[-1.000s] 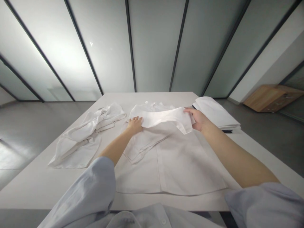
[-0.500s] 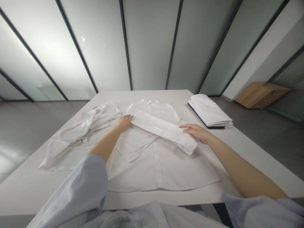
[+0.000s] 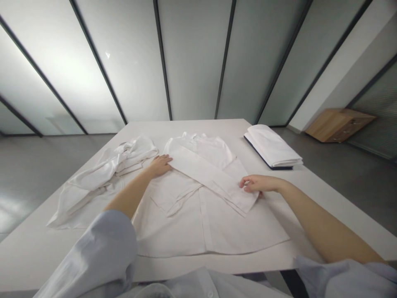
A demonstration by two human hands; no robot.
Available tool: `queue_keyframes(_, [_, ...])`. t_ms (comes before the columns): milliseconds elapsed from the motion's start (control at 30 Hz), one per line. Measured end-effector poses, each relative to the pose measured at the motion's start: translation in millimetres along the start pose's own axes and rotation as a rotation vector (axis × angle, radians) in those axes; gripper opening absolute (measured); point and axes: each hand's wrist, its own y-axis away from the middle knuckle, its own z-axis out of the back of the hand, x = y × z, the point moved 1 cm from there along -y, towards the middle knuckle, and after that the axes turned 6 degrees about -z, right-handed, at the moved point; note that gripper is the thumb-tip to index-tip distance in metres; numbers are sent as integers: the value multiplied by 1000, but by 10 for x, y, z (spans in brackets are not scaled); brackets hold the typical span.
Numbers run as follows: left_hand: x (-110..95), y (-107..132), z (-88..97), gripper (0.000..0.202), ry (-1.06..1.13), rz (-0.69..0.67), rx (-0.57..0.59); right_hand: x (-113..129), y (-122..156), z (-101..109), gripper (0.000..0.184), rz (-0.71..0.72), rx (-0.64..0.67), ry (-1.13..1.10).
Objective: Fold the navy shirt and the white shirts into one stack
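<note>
A white long-sleeved shirt (image 3: 176, 231) lies spread on the table, its collar toward the far end. Both sleeves are laid across its front, one sleeve (image 3: 211, 174) slanting down to a cuff at the right. On the shirt's left shoulder edge, where that sleeve begins, my left hand (image 3: 160, 164) rests flat with its fingers stretched out. Over the cuff end hovers or lightly rests my right hand (image 3: 259, 183), its fingers loosely bent and apart; whether they touch the cloth is hard to tell.
Left of the shirt lies a crumpled white garment (image 3: 89, 186) on the white table (image 3: 322, 207). A folded stack of white cloth (image 3: 274, 145) with a dark layer beneath sits at the far right. Beyond stand frosted glass panels (image 3: 192, 58) and a wooden cabinet (image 3: 338, 124).
The sleeve has come down flat on the shirt front, its cuff lower. My right hand has loosened from it and moved slightly right. My left hand stays at the shoulder.
</note>
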Motion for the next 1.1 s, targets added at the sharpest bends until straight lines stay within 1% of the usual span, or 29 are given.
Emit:
queue_keyframes(33, [26,-23,23,55,62,2,14,21,-12,81,38,9,-20,61])
queue_keyframes(67, [44,-53,52,54,133,19,12,54,-38,166,39,29,-71,107])
queue_keyframes(133, [46,-127,114,53,248,104,-39,159,-147,316,40,93,-240,159])
queue_keyframes(167, [21,-166,138,53,265,158,-78,228,-232,363,41,125,-333,177])
queue_keyframes(233, [-80,-239,152,54,195,245,-138,388,-458,370,42,175,-471,229])
queue_keyframes(267, [-151,-269,138,55,131,262,-142,470,-589,332,42,189,-520,261])
queue_keyframes(300, [-226,-294,111,58,69,263,-127,547,-724,270,42,216,-542,304])
queue_keyframes(367, [-359,-327,33,63,-16,248,-65,667,-975,109,47,253,-573,440])
queue_keyframes(467, [-455,-329,-73,67,-43,220,6,710,-1224,-109,58,152,-608,597])
queue_keyframes(533, [-458,-305,-96,68,-39,208,17,669,-1277,-202,62,89,-608,627])
queue_keyframes(633, [-452,-260,-60,67,-44,193,18,592,-1218,-280,64,65,-591,629])
queue_keyframes(700, [-471,-249,-3,62,-42,183,29,578,-1128,-303,64,70,-588,647])
queue_keyframes(767, [-505,-264,62,58,-29,203,35,619,-1034,-300,61,87,-585,678])
queue_keyframes(867, [-553,-322,122,57,-18,294,10,767,-961,-242,55,48,-578,704])
queue_keyframes(933, [-573,-364,106,59,-38,319,-38,876,-989,-186,54,24,-607,705])
queue_keyframes(1000, [-576,-396,43,63,-65,266,-69,944,-1076,-142,57,49,-659,698])
queue_keyframes(1100, [-530,-416,-70,67,-72,189,-37,915,-1258,-124,63,54,-699,656])
